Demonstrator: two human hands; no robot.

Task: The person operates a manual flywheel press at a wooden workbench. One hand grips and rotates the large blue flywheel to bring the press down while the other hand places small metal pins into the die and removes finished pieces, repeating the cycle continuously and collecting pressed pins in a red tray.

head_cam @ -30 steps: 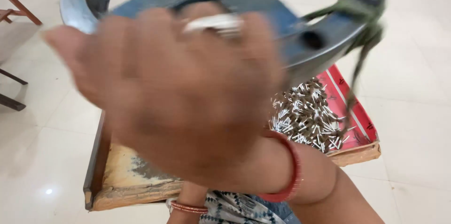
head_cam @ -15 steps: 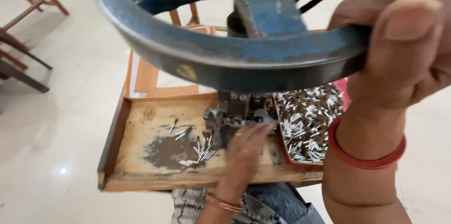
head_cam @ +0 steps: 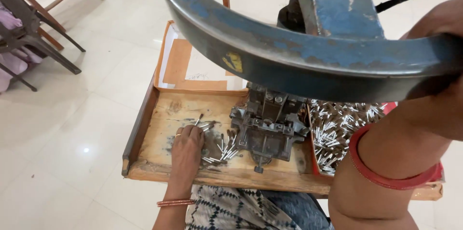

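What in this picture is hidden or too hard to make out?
Head view only:
- Right hand: cut off by the frame edge; its fingers hidden behind the blue wheel.
- Press: its top hidden by the wheel.
- Left hand: fingertips hide which small metal pins they touch.
- Pin pile: partly behind the right forearm.

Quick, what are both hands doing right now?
Left hand: lying open on the small metal pins on the wooden tray.
Right hand: gripping the blue handwheel.
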